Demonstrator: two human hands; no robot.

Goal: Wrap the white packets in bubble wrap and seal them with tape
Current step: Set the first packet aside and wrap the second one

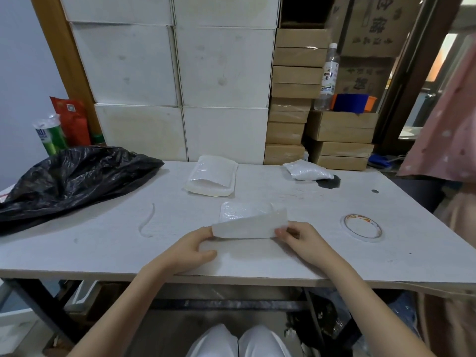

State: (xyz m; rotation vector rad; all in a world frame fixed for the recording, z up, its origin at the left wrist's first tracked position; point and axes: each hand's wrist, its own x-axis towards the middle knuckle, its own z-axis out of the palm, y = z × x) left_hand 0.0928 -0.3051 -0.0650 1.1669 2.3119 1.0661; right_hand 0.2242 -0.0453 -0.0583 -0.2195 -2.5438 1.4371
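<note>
My left hand (195, 247) and my right hand (301, 240) each pinch one end of a bubble wrap sheet (251, 226), lifted and folded up over the near side of a white packet (242, 211) that lies flat on the table (103, 243). A stack of white packets or bubble wrap sheets (211, 179) lies further back at the centre. A wrapped packet (306, 171) rests at the back right. The tape roll (362, 226) lies flat to the right of my right hand.
A black plastic bag (69, 179) covers the table's left side. White boxes (175, 81) and brown cartons (296, 99) are stacked behind the table. A clear bottle (328, 76) stands on cartons at the right. A person in pink (448, 130) stands at the right edge.
</note>
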